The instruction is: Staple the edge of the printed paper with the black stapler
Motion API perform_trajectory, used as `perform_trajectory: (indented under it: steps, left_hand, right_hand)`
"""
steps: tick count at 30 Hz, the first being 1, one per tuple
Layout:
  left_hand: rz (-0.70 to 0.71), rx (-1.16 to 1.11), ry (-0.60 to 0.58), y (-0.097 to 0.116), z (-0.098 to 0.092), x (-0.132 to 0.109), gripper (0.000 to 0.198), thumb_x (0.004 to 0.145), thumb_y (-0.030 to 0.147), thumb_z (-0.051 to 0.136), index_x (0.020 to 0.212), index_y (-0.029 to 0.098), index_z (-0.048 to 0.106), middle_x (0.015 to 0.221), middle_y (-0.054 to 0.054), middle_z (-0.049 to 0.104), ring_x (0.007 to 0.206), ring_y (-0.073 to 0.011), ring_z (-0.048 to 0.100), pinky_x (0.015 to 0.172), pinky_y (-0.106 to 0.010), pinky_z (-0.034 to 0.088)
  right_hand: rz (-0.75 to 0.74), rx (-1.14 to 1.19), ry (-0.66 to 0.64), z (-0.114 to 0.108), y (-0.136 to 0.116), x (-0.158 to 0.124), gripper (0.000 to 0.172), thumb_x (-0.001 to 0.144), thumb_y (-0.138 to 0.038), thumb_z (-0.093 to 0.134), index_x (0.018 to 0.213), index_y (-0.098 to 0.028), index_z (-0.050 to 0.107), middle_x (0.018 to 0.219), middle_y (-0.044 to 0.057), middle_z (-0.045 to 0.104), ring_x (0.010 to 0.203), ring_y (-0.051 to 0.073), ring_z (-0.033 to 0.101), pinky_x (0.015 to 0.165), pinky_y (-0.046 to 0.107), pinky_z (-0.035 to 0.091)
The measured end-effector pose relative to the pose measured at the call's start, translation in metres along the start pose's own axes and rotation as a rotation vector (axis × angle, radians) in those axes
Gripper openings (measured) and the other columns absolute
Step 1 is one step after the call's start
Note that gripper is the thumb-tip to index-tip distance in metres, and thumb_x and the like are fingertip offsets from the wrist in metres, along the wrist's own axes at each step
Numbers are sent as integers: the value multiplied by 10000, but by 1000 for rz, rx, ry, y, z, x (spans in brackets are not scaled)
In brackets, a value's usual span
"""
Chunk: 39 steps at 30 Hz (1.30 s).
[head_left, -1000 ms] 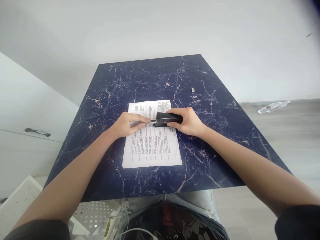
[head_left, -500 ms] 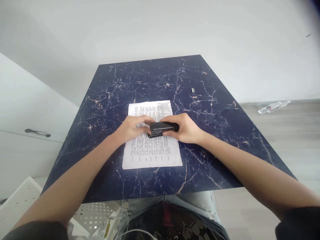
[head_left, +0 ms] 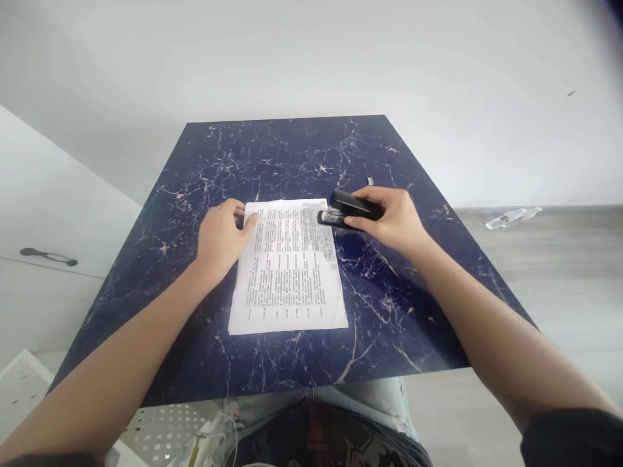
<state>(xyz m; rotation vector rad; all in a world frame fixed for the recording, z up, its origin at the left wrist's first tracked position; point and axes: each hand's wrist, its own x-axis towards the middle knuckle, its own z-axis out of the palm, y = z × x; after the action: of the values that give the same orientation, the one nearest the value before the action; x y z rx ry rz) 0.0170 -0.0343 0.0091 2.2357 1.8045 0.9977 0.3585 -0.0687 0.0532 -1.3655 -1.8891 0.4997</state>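
Note:
A stack of printed sheets [head_left: 287, 272] lies flat on the dark blue marbled table [head_left: 272, 363]. At its far left corner, my left hand [head_left: 221, 237] pinches the edge, thumb on top and the other fingers partly hidden beyond the side. My right hand [head_left: 394, 214] is wrapped round a black stapler [head_left: 355, 206], whose two arms stand apart at the front. The stapler's nose points left at the sheets' far right edge; whether paper sits between its arms I cannot make out.
A small grey-black piece [head_left: 370, 181], perhaps a block of staples, lies just beyond my right hand. On the floor to the right is a clear plastic package [head_left: 513, 218]. A white perforated rack [head_left: 160, 428] and a cable stand below the table's near left edge.
My right hand has carried the stapler from mid-page to the sheets' far right edge, and its arms now gape. My left hand has left the stapler for the far left corner.

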Motion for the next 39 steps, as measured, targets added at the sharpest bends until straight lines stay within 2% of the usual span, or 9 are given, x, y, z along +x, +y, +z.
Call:
perform_trajectory:
  steps: [2, 4, 8, 13, 20, 28, 33, 36, 39]
  left_hand:
    - [-77, 168, 24, -13, 3, 3, 384, 866, 493, 727, 1059, 167, 667, 1118, -201, 721, 1150, -415, 656, 1043, -632, 502]
    - [-87, 221, -22, -20, 8, 3, 409, 856, 512, 724, 1048, 159, 647, 1166, -224, 678, 1221, -453, 604, 1066, -662, 474]
    - [-24, 138, -78, -17, 16, -1, 199, 897, 380, 683, 939, 206, 597, 1070, -154, 665, 1085, -373, 653, 996, -573, 542]
    - [-37, -113, 33, -8, 17, -3, 111, 980, 347, 591, 961, 250, 539, 865, -58, 672, 869, -284, 704, 830, -447, 587]
    - [-96, -287, 118, -3, 11, 0, 277, 1013, 533, 552, 1093, 267, 551, 1130, -85, 733, 1057, -329, 726, 912, -489, 571]
    - [-84, -309, 156, -4, 12, 1, 405, 1011, 653, 535, 1112, 262, 570, 1113, -38, 761, 1110, -287, 730, 861, -434, 605]
    - [-69, -325, 137, 1, 10, 1, 415, 1019, 654, 524, 1117, 252, 555, 1125, -47, 751, 1103, -282, 730, 827, -428, 613]
    - [-70, -358, 110, 3, 10, 0, 420, 1018, 658, 520, 1135, 256, 555, 1136, -57, 740, 1114, -292, 727, 851, -443, 618]
    - [-73, -371, 118, 3, 11, -1, 431, 996, 682, 537, 1135, 274, 558, 1140, -60, 731, 1125, -303, 718, 898, -457, 613]
  right_hand:
    - [66, -68, 47, -11, 17, 6, 271, 788, -355, 800, 1007, -196, 789, 883, 73, 778, 775, 259, 702, 710, 413, 528]
    - [127, -135, 58, -17, 31, 10, 267, 780, -356, 797, 998, -202, 791, 869, 77, 777, 758, 267, 701, 707, 428, 534]
    - [121, -240, 27, -15, 46, 13, 257, 731, -292, 795, 971, -200, 784, 892, 83, 781, 810, 286, 711, 768, 452, 544]
    - [10, -291, -74, -10, 47, 13, 265, 729, -213, 701, 985, -213, 768, 863, 51, 767, 789, 260, 696, 771, 415, 532]
    - [-68, -235, -270, -12, 36, 10, 252, 719, -190, 655, 945, -237, 756, 916, 35, 772, 812, 250, 705, 745, 378, 527]
    - [-112, -179, -330, -2, 21, 7, 218, 726, -167, 639, 920, -222, 724, 890, 25, 742, 794, 220, 674, 705, 357, 503]
    - [-130, -116, -351, 11, 8, 0, 189, 854, -327, 711, 1006, -215, 722, 964, 47, 749, 828, 221, 680, 718, 359, 503]
    - [-67, -65, -281, 17, 4, -3, 352, 1051, -486, 500, 1024, -217, 726, 980, 67, 749, 868, 226, 688, 763, 378, 498]
    - [-30, -161, -180, 25, 4, -6, 515, 1131, -452, 295, 962, -211, 718, 943, 88, 734, 904, 241, 683, 790, 400, 485]
